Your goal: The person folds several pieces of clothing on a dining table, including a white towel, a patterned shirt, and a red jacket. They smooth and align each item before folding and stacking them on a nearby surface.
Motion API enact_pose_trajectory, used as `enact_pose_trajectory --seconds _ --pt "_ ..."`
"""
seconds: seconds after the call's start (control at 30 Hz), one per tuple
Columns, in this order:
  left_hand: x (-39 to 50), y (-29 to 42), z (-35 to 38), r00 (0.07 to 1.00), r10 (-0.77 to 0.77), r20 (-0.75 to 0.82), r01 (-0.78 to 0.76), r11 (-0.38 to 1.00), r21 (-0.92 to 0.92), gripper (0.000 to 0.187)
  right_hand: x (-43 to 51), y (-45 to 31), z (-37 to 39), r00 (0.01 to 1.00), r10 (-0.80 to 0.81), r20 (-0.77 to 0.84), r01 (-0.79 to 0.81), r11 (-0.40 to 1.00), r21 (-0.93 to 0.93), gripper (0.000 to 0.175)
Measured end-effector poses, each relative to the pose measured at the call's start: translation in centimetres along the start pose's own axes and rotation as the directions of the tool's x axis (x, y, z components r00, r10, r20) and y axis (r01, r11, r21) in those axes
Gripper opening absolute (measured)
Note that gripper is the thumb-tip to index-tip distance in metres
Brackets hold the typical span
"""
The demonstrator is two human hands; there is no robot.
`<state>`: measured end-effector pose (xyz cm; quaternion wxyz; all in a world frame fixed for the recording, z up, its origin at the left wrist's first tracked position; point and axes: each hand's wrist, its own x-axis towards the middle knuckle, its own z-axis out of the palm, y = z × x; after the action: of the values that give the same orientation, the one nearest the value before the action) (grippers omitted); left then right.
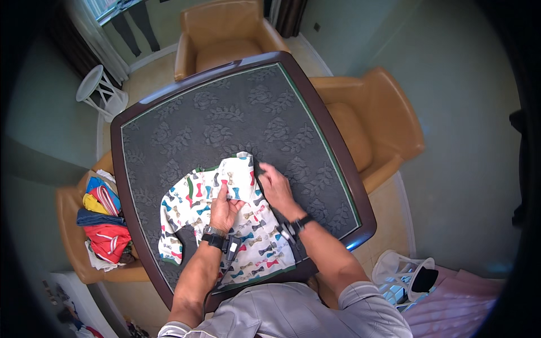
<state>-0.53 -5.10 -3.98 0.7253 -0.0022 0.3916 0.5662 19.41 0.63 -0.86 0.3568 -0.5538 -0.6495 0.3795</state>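
Note:
A white child's long-sleeved top (258,241) with a colourful bow-tie print and green trim lies on the table, its hem towards me. One sleeve (169,215) bends out to the left; the other side is folded over across the upper part. My left hand (224,213) is at the lower edge of that folded layer, thumb on top of the fabric and fingers curled below it. Beside the fold's right edge, my right hand (277,188) has its fingers bent and slightly blurred; whether it pinches cloth is unclear. Both wrists wear black straps with small devices.
The square table (236,114) has a dark floral-patterned top and a raised brown rim. Folded clothes (105,224) are piled on a tan armchair (76,253) at left. More tan armchairs stand at the far side (224,29) and right (380,118). A white stool (101,93) stands far left.

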Motion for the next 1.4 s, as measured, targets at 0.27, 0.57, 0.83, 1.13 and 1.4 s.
enact_pose_trajectory --seconds 0.27,0.57,0.83,1.13,1.4 --pt "-0.3 -1.4 1.5 0.973 -0.034 0.23 0.034 0.999 0.001 0.041 8.9 -2.1 0.4 0.884 0.202 0.421 -0.217 0.976 -0.011 0.035" --pt "2.3 -1.8 2.5 0.954 -0.192 0.229 0.176 0.98 0.091 0.054 9.6 -0.3 2.6 0.897 0.253 0.362 -0.205 0.965 -0.166 0.025" --pt "3.4 -1.6 1.2 0.964 -0.207 0.165 0.215 0.976 -0.035 0.055 5.0 0.0 0.4 0.993 0.066 0.095 -0.082 0.98 0.183 0.031" --pt "3.1 -1.7 1.6 0.995 -0.089 0.05 0.095 0.987 -0.129 0.043 -13.3 0.0 0.3 0.908 -0.147 0.393 0.306 0.873 -0.38 0.065" --pt "2.8 -0.7 1.2 0.999 0.048 0.016 -0.042 0.96 -0.277 0.038 -14.2 -0.3 0.6 0.886 -0.151 0.438 0.367 0.807 -0.463 0.071"
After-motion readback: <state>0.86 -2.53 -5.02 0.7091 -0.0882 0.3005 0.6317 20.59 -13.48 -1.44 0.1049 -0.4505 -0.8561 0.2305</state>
